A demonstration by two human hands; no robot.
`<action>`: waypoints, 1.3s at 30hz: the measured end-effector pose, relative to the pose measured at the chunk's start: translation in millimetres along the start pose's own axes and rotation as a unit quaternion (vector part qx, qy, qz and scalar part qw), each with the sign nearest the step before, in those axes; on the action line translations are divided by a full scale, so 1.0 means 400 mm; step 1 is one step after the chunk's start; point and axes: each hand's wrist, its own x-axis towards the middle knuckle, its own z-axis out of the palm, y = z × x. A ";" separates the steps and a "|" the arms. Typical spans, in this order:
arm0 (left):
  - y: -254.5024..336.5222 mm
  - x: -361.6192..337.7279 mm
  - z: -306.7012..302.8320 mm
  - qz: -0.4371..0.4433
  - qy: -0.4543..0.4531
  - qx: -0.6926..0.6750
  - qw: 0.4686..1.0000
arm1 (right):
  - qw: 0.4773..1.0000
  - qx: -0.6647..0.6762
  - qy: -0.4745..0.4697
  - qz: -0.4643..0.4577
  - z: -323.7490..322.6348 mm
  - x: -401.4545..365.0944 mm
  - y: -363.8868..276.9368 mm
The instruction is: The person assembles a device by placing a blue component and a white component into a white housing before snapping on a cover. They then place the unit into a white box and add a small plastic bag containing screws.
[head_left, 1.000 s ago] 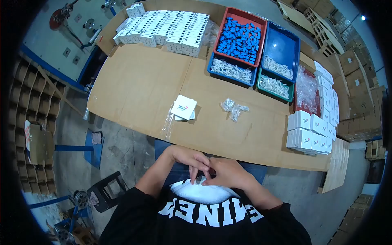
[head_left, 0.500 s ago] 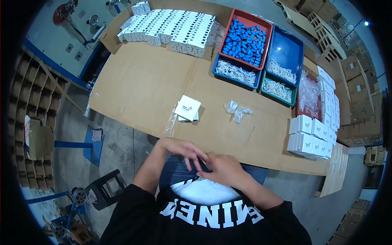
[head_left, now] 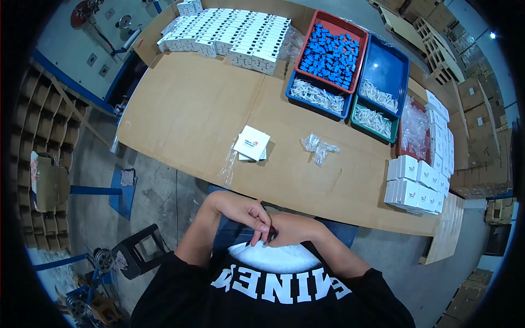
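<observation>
We see both hands drawn in together just off the near edge of the brown cardboard-covered table (head_left: pixel 191 104), over the lap and in front of the black T-shirt with white lettering (head_left: pixel 284 287). Half a second ago the left hand (head_left: pixel 242 209) was spread, its fingers reaching out over the right hand; now its fingers are loosely curled and seem to meet the right hand (head_left: pixel 288 227), which has bent down at the wrist and come closer to the body. The right fingers are mostly hidden, so we cannot tell how far they are bent. A small dark patch shows between the hands, and we cannot tell whether it is a thing held or only shadow.

The white square flat packs with a small red logo (head_left: pixel 252 142), one overlapping another, lie near the table's near edge, left of its middle, apart from both hands. To their right, in from the same edge, lies a crumpled clear plastic bundle (head_left: pixel 319 148). Neither has changed place on the cardboard. We take this to mean that the change is in the hands alone, and that the packs are not being handled at this instant.

Toward the far edge sits the red plastic tray (head_left: pixel 340 24) of small blue pieces; by the right end stand white logo-printed boxes (head_left: pixel 418 183).
</observation>
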 end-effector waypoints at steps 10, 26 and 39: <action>-0.046 -0.039 -0.031 0.115 -0.111 -0.171 0.972 | 0.984 -0.138 0.115 0.002 0.066 0.043 -0.046; -0.261 0.019 -0.007 0.223 0.637 -0.315 0.668 | 0.814 -0.267 0.486 0.171 -0.187 0.355 0.036; -0.185 0.130 -0.032 0.151 0.518 -0.399 0.741 | 0.918 -0.083 0.381 0.075 -0.281 0.157 0.126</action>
